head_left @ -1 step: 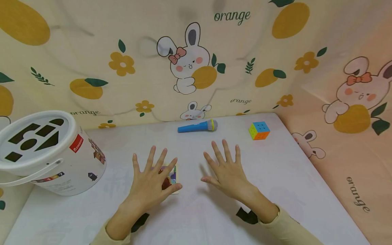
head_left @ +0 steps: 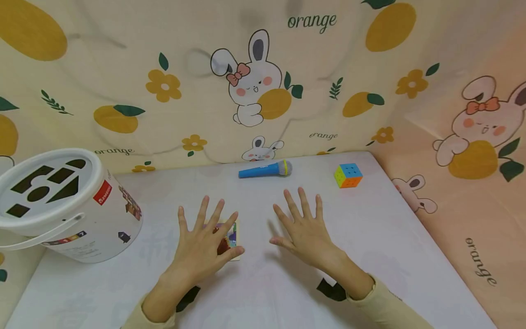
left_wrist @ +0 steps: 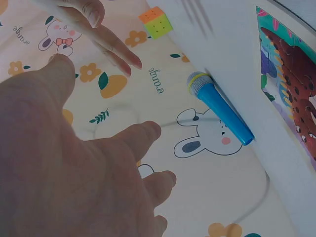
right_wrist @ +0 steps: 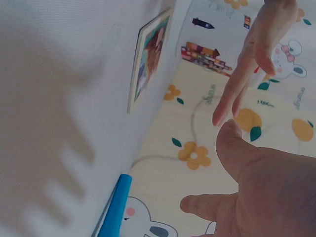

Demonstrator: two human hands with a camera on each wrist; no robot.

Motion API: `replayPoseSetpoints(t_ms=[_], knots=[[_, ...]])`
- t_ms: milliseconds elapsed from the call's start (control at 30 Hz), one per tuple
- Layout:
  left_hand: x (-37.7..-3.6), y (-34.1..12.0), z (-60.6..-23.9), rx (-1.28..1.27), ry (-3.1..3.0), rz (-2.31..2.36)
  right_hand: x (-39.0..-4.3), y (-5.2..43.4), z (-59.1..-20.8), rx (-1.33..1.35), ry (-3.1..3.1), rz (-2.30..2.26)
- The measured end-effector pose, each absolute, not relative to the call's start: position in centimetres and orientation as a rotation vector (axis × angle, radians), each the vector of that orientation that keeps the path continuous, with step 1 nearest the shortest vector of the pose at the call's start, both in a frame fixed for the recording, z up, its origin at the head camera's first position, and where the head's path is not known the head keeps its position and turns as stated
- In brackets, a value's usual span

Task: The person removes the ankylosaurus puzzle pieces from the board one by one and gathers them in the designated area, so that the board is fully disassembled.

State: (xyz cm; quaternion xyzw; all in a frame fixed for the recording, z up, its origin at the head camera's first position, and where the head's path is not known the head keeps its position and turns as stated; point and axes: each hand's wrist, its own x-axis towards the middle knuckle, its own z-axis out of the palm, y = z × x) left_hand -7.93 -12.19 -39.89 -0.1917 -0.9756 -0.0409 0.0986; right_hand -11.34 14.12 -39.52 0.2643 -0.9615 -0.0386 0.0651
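Note:
Fingers spread wide, my left hand (head_left: pixel 197 253) hovers over a small picture board (head_left: pixel 231 240) and covers much of it from above. The left wrist view shows the board's brown spotted dinosaur (left_wrist: pixel 298 74) inside a pale border. My right hand (head_left: pixel 306 237) is also spread out and holds nothing, a little to the right of the board, with its shadow on the tabletop below. Beyond the hands lies a blue toy microphone (head_left: pixel 260 171) with a grey head and yellow ring. A puzzle cube (head_left: pixel 348 176) with blue, orange and yellow-green faces sits at the back right.
At the left stands a white bucket (head_left: pixel 108 228) with a handle and a lid (head_left: pixel 24 183) cut with shaped holes. A patterned cloth (head_left: pixel 172 128) hangs behind the white table (head_left: pixel 370 237) and along its right side. Black pieces (head_left: pixel 330 290) show under both wrists.

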Motion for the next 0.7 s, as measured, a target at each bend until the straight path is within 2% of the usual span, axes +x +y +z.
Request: replayPoseSetpoints(t_ms=[567, 700], knots=[[-8.2, -13.6, -39.9, -0.492, -2.981, -0.131, -11.9, 14.0, -40.1, 0.818, -2.886, -0.073], [-8.4, -15.1, -40.1, -0.513, -3.038, -0.254, -12.9, 13.8, -40.5, 0.895, -2.833, 0.152]])
